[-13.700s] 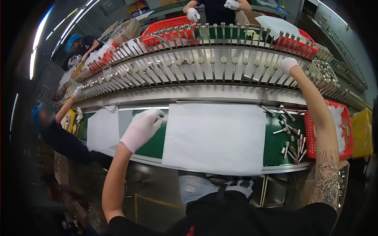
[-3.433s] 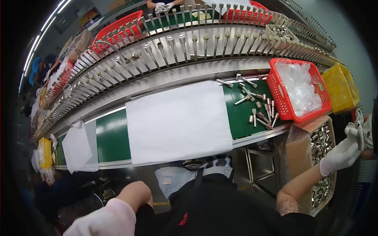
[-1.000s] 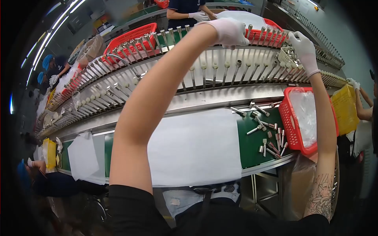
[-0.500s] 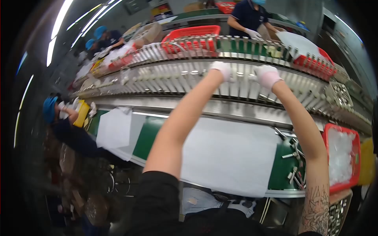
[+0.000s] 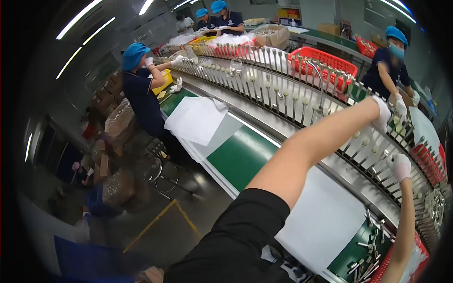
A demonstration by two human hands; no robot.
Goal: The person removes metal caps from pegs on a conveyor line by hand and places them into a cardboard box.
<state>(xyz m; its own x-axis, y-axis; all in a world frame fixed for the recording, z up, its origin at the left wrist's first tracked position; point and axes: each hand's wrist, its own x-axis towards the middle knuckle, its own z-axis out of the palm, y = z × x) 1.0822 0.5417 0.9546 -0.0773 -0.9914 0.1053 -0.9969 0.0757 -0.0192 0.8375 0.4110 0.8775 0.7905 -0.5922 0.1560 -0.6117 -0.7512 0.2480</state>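
Observation:
My left hand (image 5: 383,114), in a white glove, reaches over the far row of upright metal rods (image 5: 273,59); its fingers are largely hidden. My right hand (image 5: 400,167), also gloved, is at the near row of pale-tipped rods (image 5: 295,100), with its fingers closed; whatever they hold is too small to make out. Below my arms a white sheet (image 5: 325,212) lies on the green work surface (image 5: 243,158). Loose metal pieces (image 5: 370,262) lie scattered at the sheet's right end. My right forearm passes over a red basket (image 5: 419,264) holding clear plastic.
A co-worker (image 5: 388,68) stands across the line at right. Another co-worker (image 5: 141,89) is at the left, near a yellow basket (image 5: 166,81). A second white sheet (image 5: 198,120), a stool (image 5: 158,170) and a red basket (image 5: 325,63) are also in view.
The view has swung left and tilted. My left hand has moved from the near row to the far one. My right hand is still at the near row. The left co-worker's arm now reaches toward the rods.

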